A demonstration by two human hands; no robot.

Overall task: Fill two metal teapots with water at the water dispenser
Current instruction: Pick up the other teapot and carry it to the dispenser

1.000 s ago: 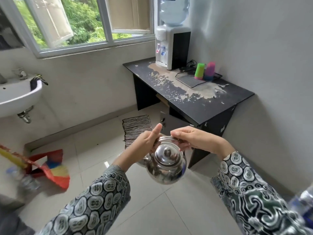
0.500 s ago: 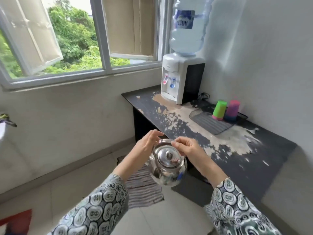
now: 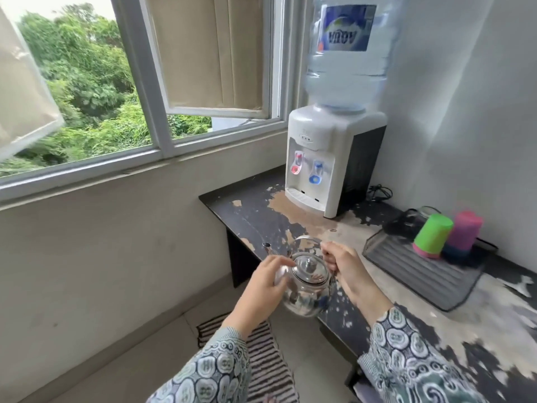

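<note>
Both my sleeves (image 3: pixel 406 356) are loose, long, grey-green batik with rounded cream-and-dark medallion motifs; cuffs end at the wrists. My left hand (image 3: pixel 266 282) and right hand (image 3: pixel 345 267) are bare: no rings, no watch.

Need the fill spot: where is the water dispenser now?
In the head view the water dispenser stands at the table's far end beside the window, ahead of the teapot held in both hands.

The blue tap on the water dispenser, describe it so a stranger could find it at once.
Find the white water dispenser under the big bottle, at the table's window end. Two taps sit in its front recess; the blue tap is the right one, beside the red tap.
</note>
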